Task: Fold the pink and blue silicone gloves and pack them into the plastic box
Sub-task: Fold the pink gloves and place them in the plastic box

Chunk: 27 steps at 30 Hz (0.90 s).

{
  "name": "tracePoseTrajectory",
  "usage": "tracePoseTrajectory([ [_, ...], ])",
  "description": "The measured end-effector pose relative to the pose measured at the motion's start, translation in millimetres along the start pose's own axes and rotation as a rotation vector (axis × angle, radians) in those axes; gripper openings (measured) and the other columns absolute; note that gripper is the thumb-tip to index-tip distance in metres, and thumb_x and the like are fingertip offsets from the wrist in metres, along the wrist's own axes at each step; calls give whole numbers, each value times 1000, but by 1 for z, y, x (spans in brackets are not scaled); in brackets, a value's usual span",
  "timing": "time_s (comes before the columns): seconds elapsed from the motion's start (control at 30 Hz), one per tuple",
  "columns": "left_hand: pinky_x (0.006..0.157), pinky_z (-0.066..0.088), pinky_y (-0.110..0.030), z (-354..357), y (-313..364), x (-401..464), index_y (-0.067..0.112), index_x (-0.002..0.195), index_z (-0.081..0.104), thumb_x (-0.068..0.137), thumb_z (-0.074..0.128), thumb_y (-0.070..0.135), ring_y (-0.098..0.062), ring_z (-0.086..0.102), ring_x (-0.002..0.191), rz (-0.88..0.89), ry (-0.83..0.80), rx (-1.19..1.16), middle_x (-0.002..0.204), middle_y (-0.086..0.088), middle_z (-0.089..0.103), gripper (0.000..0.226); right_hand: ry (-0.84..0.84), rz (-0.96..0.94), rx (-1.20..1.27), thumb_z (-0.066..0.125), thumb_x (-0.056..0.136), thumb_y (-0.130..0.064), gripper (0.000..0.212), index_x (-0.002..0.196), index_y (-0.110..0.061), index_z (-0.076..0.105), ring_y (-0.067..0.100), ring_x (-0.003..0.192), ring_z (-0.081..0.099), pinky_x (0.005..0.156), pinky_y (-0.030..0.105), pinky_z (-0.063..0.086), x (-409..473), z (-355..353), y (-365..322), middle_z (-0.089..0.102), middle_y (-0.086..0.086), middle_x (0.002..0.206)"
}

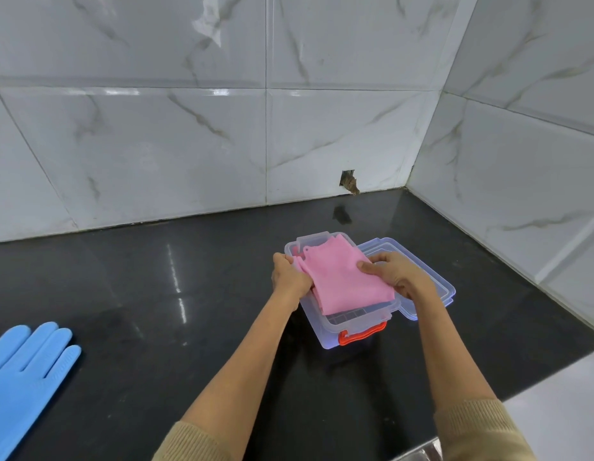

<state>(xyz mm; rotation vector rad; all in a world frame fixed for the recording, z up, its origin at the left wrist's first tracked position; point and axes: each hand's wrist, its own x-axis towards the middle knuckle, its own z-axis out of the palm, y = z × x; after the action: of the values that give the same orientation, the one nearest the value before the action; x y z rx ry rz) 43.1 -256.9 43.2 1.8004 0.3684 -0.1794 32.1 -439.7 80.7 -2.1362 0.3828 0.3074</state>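
Observation:
A folded pink silicone glove (342, 277) lies over the open clear plastic box (355, 322), which has an orange handle (364, 337) on its near side. My left hand (289, 274) grips the glove's left edge, where the pink fingers bunch up. My right hand (394, 274) grips its right edge, thumb on top. The box's clear lid (432, 281) lies beneath and to the right of the box. A blue silicone glove (26, 371) lies flat on the black counter at the far left, fingers pointing away from me.
The black glossy counter (156, 294) runs to tiled marble walls at the back and right, meeting in a corner. A small hole (348, 184) shows in the back wall's base. The counter's near right edge drops to a pale floor.

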Motion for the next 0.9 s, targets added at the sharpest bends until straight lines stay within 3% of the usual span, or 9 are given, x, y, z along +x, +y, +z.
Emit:
tracePoseTrajectory([
  [0.1, 76, 56, -32, -3, -4, -1, 20, 109, 40, 85, 67, 22, -20, 58, 95, -13, -26, -74, 110, -5, 54, 36, 464, -217, -391, 61, 89, -34, 47, 129, -13, 50, 29, 120, 50, 98, 40, 42, -5, 16, -3, 51, 13, 134],
  [0.17, 75, 58, -33, -9, -7, -3, 21, 108, 44, 88, 63, 16, -21, 60, 95, -52, -33, -175, 111, -6, 57, 27, 667, -629, -506, 58, 91, -31, 41, 129, -20, 51, 25, 122, 50, 99, 34, 40, -11, 34, -14, 53, 7, 134],
  [0.23, 72, 59, -34, -15, -8, -7, 20, 105, 49, 90, 57, 9, -21, 63, 90, -79, -44, -273, 108, -8, 60, 21, 423, -871, -655, 43, 97, -36, 45, 140, -24, 39, 26, 136, 37, 110, 38, 30, -13, 54, -20, 40, 5, 148],
  [0.27, 69, 59, -32, -18, -9, -10, 19, 104, 51, 90, 55, 6, -20, 63, 88, -81, -48, -302, 106, -9, 61, 20, 240, -861, -830, 31, 99, -40, 50, 146, -23, 26, 28, 143, 22, 117, 43, 20, -10, 64, -17, 25, 6, 156],
  [0.33, 65, 58, -29, -22, -8, -15, 19, 101, 53, 90, 55, 5, -22, 65, 90, -76, -47, -323, 104, -9, 63, 18, -63, -696, -1128, 15, 101, -37, 55, 150, -17, 2, 32, 147, -1, 120, 48, 0, 4, 76, -3, -2, 10, 160],
  [0.43, 62, 57, -27, -31, -6, -19, 23, 89, 52, 91, 56, 4, -17, 64, 86, -69, -42, -326, 97, -3, 62, 20, -322, -341, -1123, 14, 101, -39, 60, 147, -21, -19, 31, 143, -22, 116, 46, -11, 19, 80, 11, -25, 10, 156],
  [0.6, 58, 56, -25, -42, -6, -23, 21, 94, 55, 91, 58, 9, -14, 63, 82, -54, -36, -306, 91, 2, 60, 13, -454, -291, -996, 49, 95, -26, 82, 149, -15, -12, 31, 143, -21, 118, 45, -7, 23, 72, 3, -26, 11, 155],
  [0.8, 64, 54, -29, -68, -11, -25, 19, 104, 57, 93, 55, 9, -14, 61, 85, -90, 7, -308, 97, 1, 58, 14, -464, -191, -981, 18, 101, -42, 59, 147, -32, -17, 25, 144, -20, 116, 45, -7, 11, 70, -11, -26, 1, 156],
  [0.9, 65, 52, -27, -89, -21, -23, 20, 101, 59, 93, 53, 12, -12, 60, 82, -59, 61, -269, 101, 2, 60, 12, -319, -268, -942, 16, 102, -30, 49, 148, -14, 21, 32, 143, 17, 116, 46, 13, 3, 72, -43, 16, 14, 157],
])
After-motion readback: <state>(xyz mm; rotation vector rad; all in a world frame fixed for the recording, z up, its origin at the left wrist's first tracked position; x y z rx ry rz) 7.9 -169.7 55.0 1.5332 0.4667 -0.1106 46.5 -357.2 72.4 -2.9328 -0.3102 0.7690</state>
